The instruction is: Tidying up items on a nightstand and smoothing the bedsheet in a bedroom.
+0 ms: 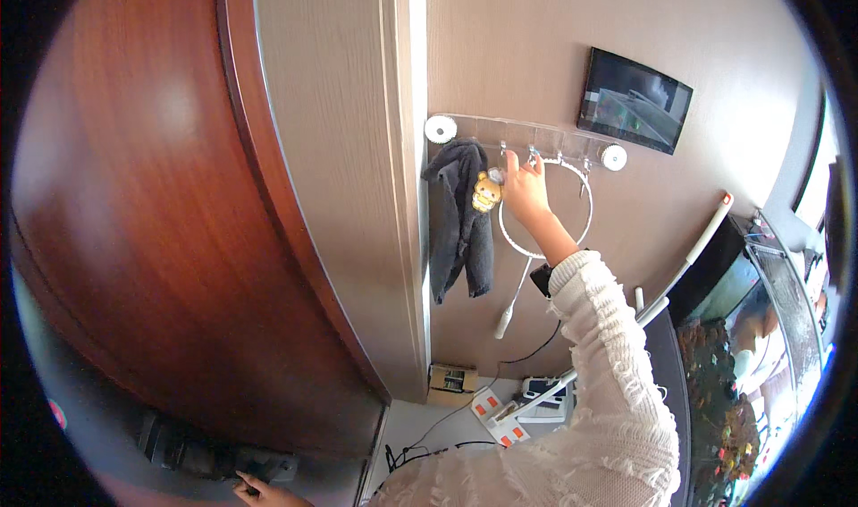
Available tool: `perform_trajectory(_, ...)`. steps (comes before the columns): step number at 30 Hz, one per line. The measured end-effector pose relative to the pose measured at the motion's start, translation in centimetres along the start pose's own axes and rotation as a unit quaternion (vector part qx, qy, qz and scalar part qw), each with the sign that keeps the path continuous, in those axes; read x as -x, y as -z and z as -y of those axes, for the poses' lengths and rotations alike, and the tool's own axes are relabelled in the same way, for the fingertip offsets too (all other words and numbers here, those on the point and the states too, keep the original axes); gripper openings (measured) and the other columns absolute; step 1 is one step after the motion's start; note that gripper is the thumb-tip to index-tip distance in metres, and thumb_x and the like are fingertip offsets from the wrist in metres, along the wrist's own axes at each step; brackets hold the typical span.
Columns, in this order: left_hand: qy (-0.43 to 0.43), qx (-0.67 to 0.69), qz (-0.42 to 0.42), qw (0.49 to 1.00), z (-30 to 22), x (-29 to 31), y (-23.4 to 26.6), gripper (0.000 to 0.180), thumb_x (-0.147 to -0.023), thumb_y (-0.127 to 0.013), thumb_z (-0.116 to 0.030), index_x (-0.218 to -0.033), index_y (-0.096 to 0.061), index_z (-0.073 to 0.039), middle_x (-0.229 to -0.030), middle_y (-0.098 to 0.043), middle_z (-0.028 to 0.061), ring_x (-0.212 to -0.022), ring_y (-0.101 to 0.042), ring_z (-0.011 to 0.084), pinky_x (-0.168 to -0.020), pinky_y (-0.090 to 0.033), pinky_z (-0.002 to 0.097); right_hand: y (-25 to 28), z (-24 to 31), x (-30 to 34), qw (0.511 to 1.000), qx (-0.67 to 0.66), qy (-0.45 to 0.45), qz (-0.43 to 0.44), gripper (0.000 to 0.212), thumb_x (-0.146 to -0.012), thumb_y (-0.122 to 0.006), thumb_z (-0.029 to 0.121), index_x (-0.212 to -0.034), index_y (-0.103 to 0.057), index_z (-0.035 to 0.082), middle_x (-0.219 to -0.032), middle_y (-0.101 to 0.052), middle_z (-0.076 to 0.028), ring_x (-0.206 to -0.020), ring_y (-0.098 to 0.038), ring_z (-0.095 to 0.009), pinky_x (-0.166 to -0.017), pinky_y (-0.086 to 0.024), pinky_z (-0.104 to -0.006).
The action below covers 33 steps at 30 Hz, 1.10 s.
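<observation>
My right hand (pixel 527 188) is raised to a clear hook rack (pixel 487 131) on the wall, its fingers curled beside the small metal hooks. What sits between the fingertips is hidden. A yellow bear-shaped charm (pixel 487 192) is right next to the hand, in front of a dark grey garment (pixel 460 225) hanging from the rack. Behind my wrist hangs a white ring (pixel 591 205), with a white handle-like piece (pixel 504 322) dangling below it. Low at the left, my left hand (pixel 265 492) shows only in part, a finger stretched out and nothing seen in it.
A red-brown wooden door (pixel 179 194) fills the left, beside a pale frame (pixel 335 149). A dark screen (pixel 635 100) is on the wall. An aquarium (pixel 715 391) stands at the right, near a long white pole (pixel 706 230). A power strip (pixel 512 431), cables and a small box (pixel 451 379) lie below.
</observation>
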<state>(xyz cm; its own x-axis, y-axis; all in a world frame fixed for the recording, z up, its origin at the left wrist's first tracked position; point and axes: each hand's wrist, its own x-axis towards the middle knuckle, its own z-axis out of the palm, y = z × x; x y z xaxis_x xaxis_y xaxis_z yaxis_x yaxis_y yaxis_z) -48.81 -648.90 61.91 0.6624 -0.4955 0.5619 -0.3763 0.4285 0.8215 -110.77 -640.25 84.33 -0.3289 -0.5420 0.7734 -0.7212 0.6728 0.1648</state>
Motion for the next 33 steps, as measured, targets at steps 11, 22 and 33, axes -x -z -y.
perform_trajectory(11,-0.033,-0.037,0.012,0.999,3.4,-1.1,-2.1,0.027,-0.089,-0.055,-0.024,-0.084,-0.055,0.003,-0.072,-0.048,0.0077,-0.068,-0.046,0.018,-0.064,-0.043,0.0333,3.5,2.7,4.0,0.996,-0.027,-0.081,-0.01,0.051,-0.079,-0.053,0.018,-0.123,-0.037,-0.002,-0.098,-0.059,-0.017,-0.093,-0.056,-0.03,-0.101,-0.023,-0.0483)
perform_trajectory(22,-0.274,-0.154,0.043,0.948,7.7,-6.0,-6.2,0.018,-0.081,-0.065,-0.014,-0.083,-0.057,0.003,-0.081,-0.056,0.0157,-0.073,-0.052,0.0325,-0.07,-0.044,0.042,9.2,8.8,22.5,0.964,-0.238,-0.094,0.07,0.043,-0.079,-0.058,0.014,-0.117,-0.04,0.005,-0.079,-0.059,-0.008,-0.082,-0.056,-0.029,-0.092,-0.034,-0.0465)
perform_trajectory(33,-0.298,-0.229,0.184,0.908,10.6,-11.7,-8.4,0.036,-0.091,-0.048,-0.03,-0.122,-0.05,-0.013,-0.096,-0.06,0.0083,-0.076,-0.052,0.027,-0.064,-0.041,0.036,28.0,18.7,59.2,0.817,-0.229,-0.509,0.143,0.031,-0.078,-0.065,0.013,-0.103,-0.049,0.003,-0.071,-0.063,-0.012,-0.071,-0.063,-0.03,-0.065,-0.048,-0.0359)
